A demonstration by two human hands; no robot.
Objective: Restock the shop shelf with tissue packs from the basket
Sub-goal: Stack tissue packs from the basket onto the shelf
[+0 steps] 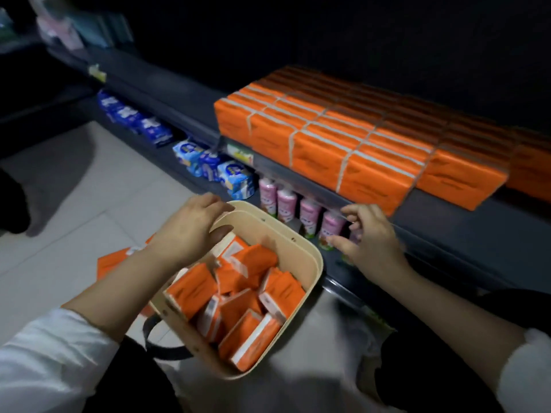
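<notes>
A person crouched at a shop shelf (447, 234) reaches the left hand (190, 228) over the far rim of a cream basket (311, 257), fingers loose and holding nothing, above a jumble of orange tissue packs (238, 293). The right hand (369, 236) hovers empty at the shelf's front edge, fingers loosely curled. Neat rows of stocked packs (343, 138) fill the shelf above pink bottles (286, 204). The step appears to be picking the next pack; that calls for gripping one and setting it squarely beside the front row.
</notes>
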